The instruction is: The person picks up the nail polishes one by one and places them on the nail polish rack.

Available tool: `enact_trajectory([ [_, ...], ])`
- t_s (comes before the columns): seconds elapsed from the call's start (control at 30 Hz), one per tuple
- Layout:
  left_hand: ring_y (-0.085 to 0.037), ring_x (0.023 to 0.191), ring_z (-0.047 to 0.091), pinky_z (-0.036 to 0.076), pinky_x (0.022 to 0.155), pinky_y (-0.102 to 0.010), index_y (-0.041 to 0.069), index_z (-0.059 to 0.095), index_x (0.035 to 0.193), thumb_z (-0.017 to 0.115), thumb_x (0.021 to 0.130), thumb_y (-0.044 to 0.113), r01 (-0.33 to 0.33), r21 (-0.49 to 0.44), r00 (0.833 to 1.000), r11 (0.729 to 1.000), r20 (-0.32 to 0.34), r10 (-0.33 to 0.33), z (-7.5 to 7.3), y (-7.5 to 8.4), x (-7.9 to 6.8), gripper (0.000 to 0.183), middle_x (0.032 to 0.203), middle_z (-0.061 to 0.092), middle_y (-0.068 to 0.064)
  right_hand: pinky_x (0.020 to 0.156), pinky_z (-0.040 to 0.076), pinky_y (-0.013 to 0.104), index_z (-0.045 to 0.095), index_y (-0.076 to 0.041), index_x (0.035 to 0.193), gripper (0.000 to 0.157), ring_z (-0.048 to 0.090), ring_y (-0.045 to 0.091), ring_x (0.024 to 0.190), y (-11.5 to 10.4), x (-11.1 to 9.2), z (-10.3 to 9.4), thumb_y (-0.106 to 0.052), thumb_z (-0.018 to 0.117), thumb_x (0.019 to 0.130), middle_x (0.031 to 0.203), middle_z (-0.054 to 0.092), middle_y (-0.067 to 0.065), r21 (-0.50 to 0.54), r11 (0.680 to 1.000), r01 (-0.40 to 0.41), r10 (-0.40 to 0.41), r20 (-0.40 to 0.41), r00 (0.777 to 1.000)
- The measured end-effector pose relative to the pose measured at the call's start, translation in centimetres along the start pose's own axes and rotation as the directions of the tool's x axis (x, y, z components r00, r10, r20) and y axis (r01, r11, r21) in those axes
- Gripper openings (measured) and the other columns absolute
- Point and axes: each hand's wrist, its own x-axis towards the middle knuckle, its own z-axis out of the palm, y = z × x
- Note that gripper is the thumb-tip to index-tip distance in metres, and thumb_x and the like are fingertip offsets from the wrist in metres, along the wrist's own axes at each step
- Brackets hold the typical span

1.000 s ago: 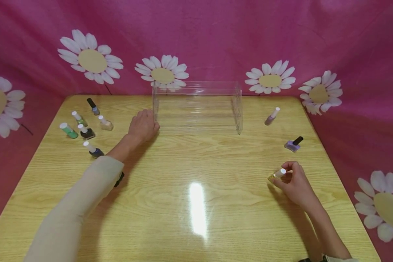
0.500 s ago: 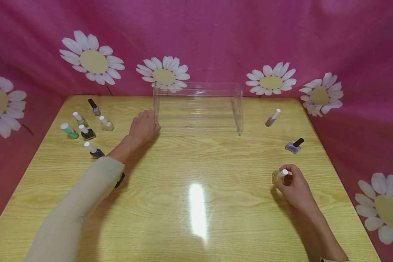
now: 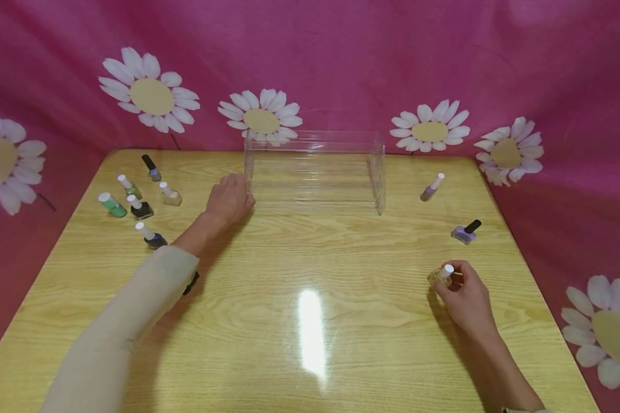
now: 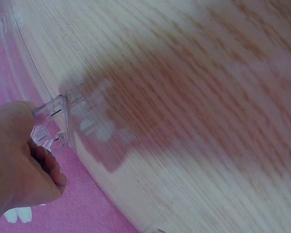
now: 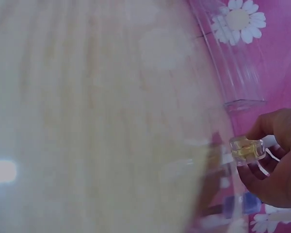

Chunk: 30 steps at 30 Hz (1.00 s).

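A clear acrylic rack [image 3: 314, 141] stands at the back of the wooden table. My left hand [image 3: 229, 199] grips its left end; in the left wrist view the thumb lies on the clear panel edge [image 4: 51, 106] and the fingers curl in below. On the right, my right hand [image 3: 467, 295] pinches a small nail polish bottle [image 5: 247, 151] of clear glass with yellow contents and a white cap. The bottle is tilted between thumb and fingers, low over the table. Beyond that hand stand a lilac nail polish bottle [image 3: 463, 233] with a black cap and a mauve one [image 3: 430, 192] with a white cap.
Several nail polish bottles stand at the left, among them a green one [image 3: 115, 207], a black one [image 3: 142, 210] and a dark blue one [image 3: 154, 238]. A black-capped item [image 3: 192, 283] is partly hidden by the left sleeve. A pink flowered cloth [image 3: 336, 69] hangs behind the table.
The right hand has turned the yellow bottle slightly and shifted it a little, staying near the same spot. The left hand keeps its hold on the rack. The view has drifted slightly.
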Motion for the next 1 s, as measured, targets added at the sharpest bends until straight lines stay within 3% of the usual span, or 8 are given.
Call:
enact_trajectory([
  [0.1, -0.037, 0.088, 0.051, 0.047, 0.075, -0.051, -0.006, 0.049, 0.098, 0.047, 0.094, 0.017, -0.002, -0.002, 1.000, 1.000, 0.001, 0.002, 0.0, 0.0, 0.1, 0.023, 0.092, 0.049, -0.019, 0.075, 0.042, 0.007, 0.052, 0.001, 0.122, 0.037, 0.061, 0.029, 0.104, -0.5, 0.5, -0.1, -0.006, 0.071, 0.090, 0.114, 0.062, 0.020, 0.013, 0.998, 0.055, -0.055, -0.008, 0.998],
  [0.17, -0.038, 0.089, 0.051, 0.046, 0.076, -0.051, -0.006, 0.048, 0.098, 0.047, 0.094, 0.016, 0.002, -0.005, 1.000, 1.000, 0.009, -0.002, 0.1, 0.0, 0.1, 0.022, 0.092, 0.049, -0.019, 0.079, 0.044, 0.008, 0.052, 0.002, 0.122, 0.037, 0.060, 0.019, 0.104, -1.0, 1.0, -0.2, -0.003, 0.070, 0.090, 0.115, 0.062, 0.019, 0.036, 0.993, 0.111, -0.111, -0.005, 0.994],
  [0.3, -0.038, 0.090, 0.050, 0.045, 0.076, -0.051, -0.005, 0.046, 0.098, 0.046, 0.093, 0.015, 0.010, -0.017, 1.000, 1.000, 0.018, -0.009, 0.0, 0.0, 0.2, 0.021, 0.093, 0.049, -0.020, 0.084, 0.044, 0.010, 0.051, 0.004, 0.123, 0.037, 0.055, 0.004, 0.103, -2.7, 2.7, -0.4, 0.003, 0.068, 0.090, 0.114, 0.060, 0.016, 0.111, 0.968, 0.227, -0.231, 0.020, 0.973],
  [0.47, -0.037, 0.090, 0.050, 0.045, 0.077, -0.051, -0.005, 0.047, 0.098, 0.047, 0.094, 0.015, 0.013, -0.030, 1.000, 0.999, 0.018, -0.012, 0.1, 0.0, 0.1, 0.021, 0.093, 0.049, -0.019, 0.086, 0.045, 0.012, 0.046, 0.008, 0.125, 0.038, 0.057, 0.011, 0.105, -5.7, 5.5, -0.5, 0.010, 0.064, 0.091, 0.110, 0.058, 0.014, 0.237, 0.912, 0.334, -0.361, 0.080, 0.929],
  [0.6, -0.037, 0.092, 0.050, 0.045, 0.079, -0.051, -0.005, 0.047, 0.101, 0.048, 0.095, 0.016, 0.023, -0.031, 0.999, 0.999, 0.027, -0.022, 0.1, -0.1, 0.1, 0.022, 0.095, 0.050, -0.019, 0.085, 0.045, 0.014, 0.043, 0.009, 0.126, 0.039, 0.056, 0.012, 0.106, -8.8, 7.9, 0.0, 0.011, 0.062, 0.092, 0.110, 0.057, 0.019, 0.313, 0.873, 0.374, -0.427, 0.120, 0.896],
  [0.8, -0.038, 0.094, 0.050, 0.045, 0.081, -0.052, -0.006, 0.048, 0.102, 0.047, 0.094, 0.015, 0.029, -0.020, 0.999, 0.999, 0.023, -0.028, 0.1, -0.1, 0.1, 0.022, 0.097, 0.051, -0.020, 0.086, 0.045, 0.020, 0.040, 0.010, 0.125, 0.037, 0.054, 0.025, 0.107, -13.0, 11.5, 1.6, 0.014, 0.057, 0.093, 0.111, 0.054, 0.022, 0.379, 0.832, 0.405, -0.494, 0.172, 0.852],
  [1.0, -0.037, 0.098, 0.050, 0.045, 0.084, -0.052, -0.005, 0.048, 0.106, 0.048, 0.096, 0.017, 0.034, -0.023, 0.999, 0.999, 0.033, -0.033, 0.2, -0.1, 0.2, 0.024, 0.102, 0.051, -0.020, 0.086, 0.049, 0.023, 0.040, 0.006, 0.126, 0.038, 0.058, 0.028, 0.105, -16.6, 14.7, 3.7, 0.012, 0.057, 0.093, 0.113, 0.055, 0.023, 0.396, 0.803, 0.446, -0.557, 0.230, 0.798],
])
